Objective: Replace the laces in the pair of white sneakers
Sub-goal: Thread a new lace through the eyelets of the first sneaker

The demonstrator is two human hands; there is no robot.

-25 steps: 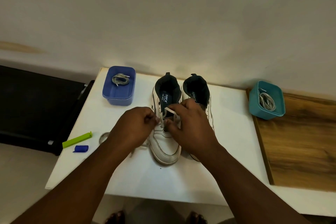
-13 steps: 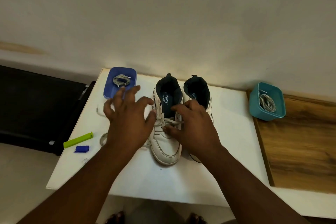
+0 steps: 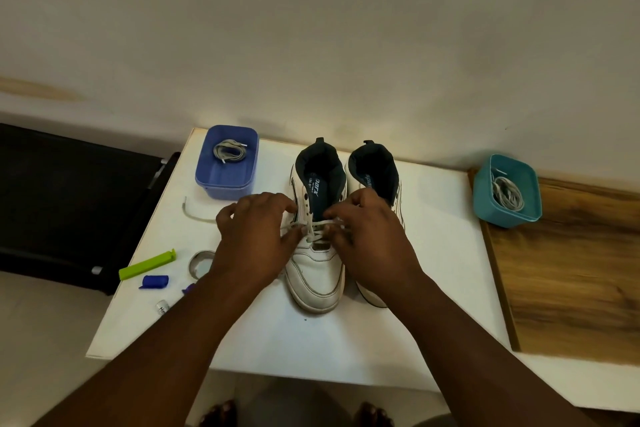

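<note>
Feet: two bare feet point(image 3: 221, 414) are showing at the bottom edge, below the table.
Table: a white tabletop point(image 3: 294, 340) is carrying everything; its near part is lying bare between the two forearms.
Small clutter, near left: a small clear bottle point(image 3: 162, 306) is lying by the left forearm, with a blue cap point(image 3: 154, 281), a lime-green clip point(image 3: 147, 264) and a silver ring point(image 3: 201, 262) just beyond it.
Left hand: the left hand point(image 3: 254, 239) is resting over the left side of the nearer shoe, fingers curled in and pinching the lace there.
Right hand: the right hand point(image 3: 372, 239) is mirroring it on the right side, fingertips curled in and pinching the same lace; it is covering much of the second shoe.
Lace: a white lace point(image 3: 318, 227) is crossing the lower eyelets of the left sneaker, between the two hands; its loose end point(image 3: 194, 213) is trailing out on the table to the left.
Sneakers: the left sneaker point(image 3: 317, 274) and right sneaker point(image 3: 375, 180) are standing side by side at the table's middle, toes toward the person, dark openings facing the wall.
Blue tub: a blue tub point(image 3: 227, 163) at the far left corner is holding one coiled grey lace point(image 3: 228, 151).
Teal tub: a teal tub point(image 3: 507, 191) is sitting well to the right, at the edge of a wooden board point(image 3: 571, 270), holding a bundle of whitish laces point(image 3: 507, 192).
Background: a plain pale wall point(image 3: 311, 28) is rising behind the table, and a black surface point(image 3: 69, 201) is lying to the left.
</note>
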